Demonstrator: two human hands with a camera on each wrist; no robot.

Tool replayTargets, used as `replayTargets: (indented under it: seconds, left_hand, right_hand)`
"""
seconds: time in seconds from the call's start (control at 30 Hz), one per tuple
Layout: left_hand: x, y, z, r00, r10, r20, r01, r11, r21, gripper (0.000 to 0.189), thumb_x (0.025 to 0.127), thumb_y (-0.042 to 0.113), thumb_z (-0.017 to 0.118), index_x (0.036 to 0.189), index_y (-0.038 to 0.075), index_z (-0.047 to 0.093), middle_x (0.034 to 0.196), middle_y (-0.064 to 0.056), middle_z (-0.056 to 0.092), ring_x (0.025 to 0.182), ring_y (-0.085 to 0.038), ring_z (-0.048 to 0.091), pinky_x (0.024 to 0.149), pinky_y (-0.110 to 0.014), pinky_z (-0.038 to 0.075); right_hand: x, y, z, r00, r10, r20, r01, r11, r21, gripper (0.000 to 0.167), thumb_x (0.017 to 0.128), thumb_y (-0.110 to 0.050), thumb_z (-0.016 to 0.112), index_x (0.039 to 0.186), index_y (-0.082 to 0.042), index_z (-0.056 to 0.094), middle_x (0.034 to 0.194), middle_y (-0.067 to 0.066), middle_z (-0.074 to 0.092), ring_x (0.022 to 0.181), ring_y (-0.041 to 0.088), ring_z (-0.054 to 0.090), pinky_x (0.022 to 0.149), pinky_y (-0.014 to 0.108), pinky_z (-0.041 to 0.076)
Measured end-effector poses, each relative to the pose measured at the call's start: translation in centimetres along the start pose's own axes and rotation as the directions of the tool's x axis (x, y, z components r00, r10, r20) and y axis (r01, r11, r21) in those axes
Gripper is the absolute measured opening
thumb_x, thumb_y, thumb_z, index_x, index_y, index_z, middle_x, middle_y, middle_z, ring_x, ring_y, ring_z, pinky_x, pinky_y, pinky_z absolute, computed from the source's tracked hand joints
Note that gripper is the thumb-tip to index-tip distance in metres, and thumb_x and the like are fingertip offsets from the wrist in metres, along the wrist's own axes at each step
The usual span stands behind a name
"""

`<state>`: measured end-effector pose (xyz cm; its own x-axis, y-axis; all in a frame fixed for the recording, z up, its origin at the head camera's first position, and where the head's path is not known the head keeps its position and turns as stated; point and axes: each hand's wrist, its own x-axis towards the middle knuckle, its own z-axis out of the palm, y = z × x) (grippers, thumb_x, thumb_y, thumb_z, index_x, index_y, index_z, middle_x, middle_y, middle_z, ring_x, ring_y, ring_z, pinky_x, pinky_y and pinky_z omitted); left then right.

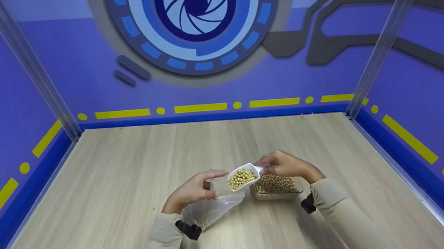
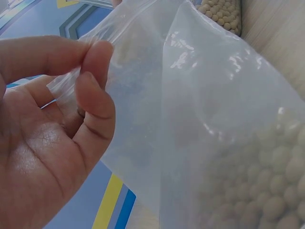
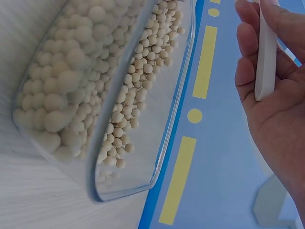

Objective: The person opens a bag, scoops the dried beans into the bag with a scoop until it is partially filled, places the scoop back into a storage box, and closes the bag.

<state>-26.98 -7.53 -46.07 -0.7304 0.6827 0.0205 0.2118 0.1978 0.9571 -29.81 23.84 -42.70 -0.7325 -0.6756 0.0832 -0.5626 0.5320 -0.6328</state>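
Observation:
My left hand (image 1: 193, 189) pinches the upper edge of a clear plastic bag (image 1: 227, 203). In the left wrist view, round pale beans (image 2: 274, 186) show through the lower part of the bag. My right hand (image 1: 287, 164) grips the handle (image 3: 266, 62) of a white scoop (image 1: 253, 168). Soybeans (image 1: 241, 178) fill the scoop, which is held at the bag's mouth, close to the left fingertips. Below the right hand stands a clear rectangular container (image 1: 278, 196) with many more soybeans in it. The scoop's bowl is out of the right wrist view.
The container and bag rest on a wood-grain table (image 1: 131, 166). Blue panels (image 1: 62, 73) with yellow marks enclose its back and sides. A black wrist strap (image 1: 189, 230) sits on the left sleeve, another (image 1: 308, 203) on the right.

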Motion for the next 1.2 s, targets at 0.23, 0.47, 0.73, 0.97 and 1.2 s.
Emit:
replayTargets:
  seconds: [0.23, 0.47, 0.73, 0.97, 1.2]
  left_hand:
    - [0.0, 0.0, 0.0, 1.000, 0.009, -0.004, -0.009, 1.000, 0.015, 0.069, 0.075, -0.011, 0.054, 0.142, 0.001, 0.045, 0.146, -0.019, 0.041, 0.057, -0.004, 0.042, 0.055, -0.021, 0.040]
    - [-0.1, 0.1, 0.1, 1.000, 0.011, -0.011, -0.011, 1.000, 0.029, 0.069, 0.075, -0.010, 0.054, 0.142, 0.002, 0.046, 0.146, -0.019, 0.042, 0.057, -0.004, 0.041, 0.054, -0.020, 0.039]
    - [-0.1, 0.1, 0.1, 1.000, 0.006, -0.012, -0.005, 0.999, 0.033, 0.068, 0.076, -0.009, 0.057, 0.142, 0.003, 0.046, 0.146, -0.018, 0.042, 0.057, -0.005, 0.041, 0.054, -0.020, 0.039]
    - [-0.1, 0.1, 0.1, 1.000, 0.011, -0.014, -0.011, 0.999, 0.048, 0.068, 0.077, -0.009, 0.055, 0.143, 0.006, 0.046, 0.147, -0.017, 0.042, 0.054, -0.004, 0.038, 0.052, -0.020, 0.037]
    - [-0.1, 0.0, 0.0, 1.000, 0.025, -0.006, -0.025, 0.999, 0.031, 0.068, 0.076, -0.010, 0.056, 0.143, 0.003, 0.045, 0.147, -0.018, 0.042, 0.054, -0.004, 0.037, 0.052, -0.018, 0.038]
  right_hand:
    - [0.0, -0.2, -0.1, 1.000, -0.003, 0.001, 0.003, 1.000, -0.002, 0.025, 0.088, -0.008, 0.065, 0.111, -0.005, 0.073, 0.104, 0.009, 0.072, 0.094, 0.020, 0.066, 0.081, 0.029, 0.052]
    - [0.1, -0.3, -0.2, 1.000, -0.010, 0.007, 0.010, 1.000, -0.002, 0.025, 0.089, -0.011, 0.066, 0.111, -0.004, 0.073, 0.105, 0.010, 0.072, 0.093, 0.020, 0.066, 0.079, 0.029, 0.052]
    - [0.3, -0.3, -0.3, 1.000, -0.015, 0.018, 0.015, 1.000, -0.008, 0.024, 0.088, -0.009, 0.065, 0.110, -0.003, 0.073, 0.103, 0.010, 0.072, 0.091, 0.018, 0.066, 0.077, 0.027, 0.052]
    - [0.3, -0.8, -0.5, 0.999, -0.030, 0.018, 0.031, 0.998, -0.054, 0.024, 0.089, -0.013, 0.065, 0.110, -0.002, 0.072, 0.106, 0.012, 0.072, 0.095, 0.025, 0.067, 0.079, 0.029, 0.053]
    - [0.5, -1.1, -0.6, 0.999, -0.046, 0.027, 0.048, 0.996, -0.079, 0.024, 0.089, -0.010, 0.065, 0.110, -0.001, 0.072, 0.104, 0.012, 0.072, 0.094, 0.025, 0.067, 0.080, 0.030, 0.054]
